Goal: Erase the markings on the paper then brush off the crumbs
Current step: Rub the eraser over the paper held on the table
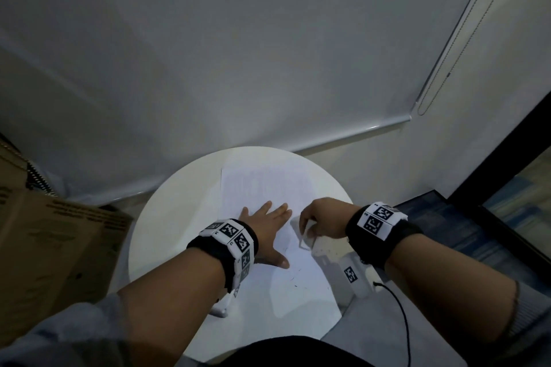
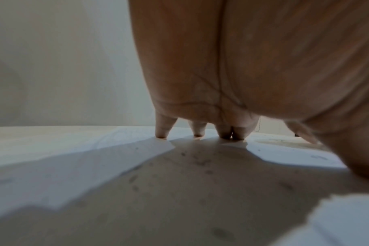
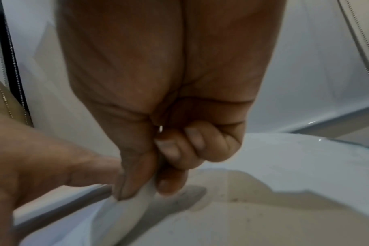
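Head view: while the left hand (image 1: 269,228) lies flat with fingers spread, it pins the paper (image 1: 262,188) to the round bench (image 1: 167,217).
Left wrist view: fingertips (image 2: 161,133) press down; dark crumbs (image 2: 200,162) lie beneath the palm.
Right wrist view: the right hand (image 3: 158,133) curls, its grip pinching the eraser (image 3: 146,191) against the sheet, likely mid-rub.

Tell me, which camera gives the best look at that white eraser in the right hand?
The right wrist view: the eraser sits large and close, pinched between thumb and fingertips of the right hand. The head view shows it only small, as a pale block under the curled fingers. The left wrist view does not show it at all.
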`<state>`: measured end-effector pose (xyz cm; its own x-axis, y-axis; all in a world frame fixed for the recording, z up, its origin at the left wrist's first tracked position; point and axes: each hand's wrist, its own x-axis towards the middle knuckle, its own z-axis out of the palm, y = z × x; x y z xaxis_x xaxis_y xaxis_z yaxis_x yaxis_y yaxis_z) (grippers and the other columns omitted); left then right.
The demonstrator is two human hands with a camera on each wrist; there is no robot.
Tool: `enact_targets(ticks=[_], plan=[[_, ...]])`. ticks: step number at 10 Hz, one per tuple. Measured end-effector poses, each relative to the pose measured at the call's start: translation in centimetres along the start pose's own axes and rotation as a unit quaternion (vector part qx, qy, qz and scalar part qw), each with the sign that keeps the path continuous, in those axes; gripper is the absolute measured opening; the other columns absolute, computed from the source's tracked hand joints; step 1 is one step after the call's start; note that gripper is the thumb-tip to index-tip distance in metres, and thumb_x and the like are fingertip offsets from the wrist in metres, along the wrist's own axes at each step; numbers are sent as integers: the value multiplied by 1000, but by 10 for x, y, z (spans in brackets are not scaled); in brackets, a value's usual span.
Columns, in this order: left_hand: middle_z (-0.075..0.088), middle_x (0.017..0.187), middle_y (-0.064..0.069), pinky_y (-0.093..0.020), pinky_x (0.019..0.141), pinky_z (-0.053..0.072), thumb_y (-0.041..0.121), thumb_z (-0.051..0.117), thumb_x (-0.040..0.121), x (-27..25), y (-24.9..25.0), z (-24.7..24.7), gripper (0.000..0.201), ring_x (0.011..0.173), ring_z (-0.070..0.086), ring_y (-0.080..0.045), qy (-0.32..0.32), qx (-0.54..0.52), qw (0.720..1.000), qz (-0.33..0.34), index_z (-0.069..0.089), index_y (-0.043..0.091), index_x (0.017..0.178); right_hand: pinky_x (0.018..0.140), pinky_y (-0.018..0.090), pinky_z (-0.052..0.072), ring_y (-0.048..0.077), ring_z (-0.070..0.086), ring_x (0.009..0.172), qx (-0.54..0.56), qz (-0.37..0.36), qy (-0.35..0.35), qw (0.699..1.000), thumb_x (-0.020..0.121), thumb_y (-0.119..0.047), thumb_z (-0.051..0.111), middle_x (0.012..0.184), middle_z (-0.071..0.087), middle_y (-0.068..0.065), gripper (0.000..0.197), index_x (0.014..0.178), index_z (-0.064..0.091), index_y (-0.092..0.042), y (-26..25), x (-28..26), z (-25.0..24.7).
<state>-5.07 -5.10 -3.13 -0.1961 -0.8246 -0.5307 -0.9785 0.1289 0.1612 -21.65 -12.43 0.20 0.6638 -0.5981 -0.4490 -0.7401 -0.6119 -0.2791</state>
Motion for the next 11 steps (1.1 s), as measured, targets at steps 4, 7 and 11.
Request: enact_targets(ticks=[4, 7, 11], plan=[[-17, 161, 12, -57, 118, 0, 62, 63, 82, 0, 0, 0, 110, 149, -16, -17, -5, 7, 1000, -5, -11, 25, 155, 76, 20, 33, 19, 54, 99, 39, 40, 78, 995, 87, -17, 61, 102, 62, 3, 20, 107, 67, -18, 7, 3, -1], [-17, 161, 13, -58, 119, 4, 64, 63, 82, 0, 5, -3, 110, 149, -14, -17, -8, 6, 1000, -22, -11, 26, 155, 75, 20, 35, 17, 55, 96, 58, 71, 83, 992, 87, -18, 62, 93, 57, -2, 19, 105, 68, -19, 15, -2, 1], [-16, 162, 13, -59, 118, 6, 65, 63, 81, -1, 6, -1, 110, 149, -14, -16, -1, 0, 1000, -28, -9, 27, 155, 63, 22, 39, 13, 53, 70, 123, 60, 74, 988, 85, -17, 65, 76, 54, -4, 10, 94, 63, -20, 2, 9, 9]])
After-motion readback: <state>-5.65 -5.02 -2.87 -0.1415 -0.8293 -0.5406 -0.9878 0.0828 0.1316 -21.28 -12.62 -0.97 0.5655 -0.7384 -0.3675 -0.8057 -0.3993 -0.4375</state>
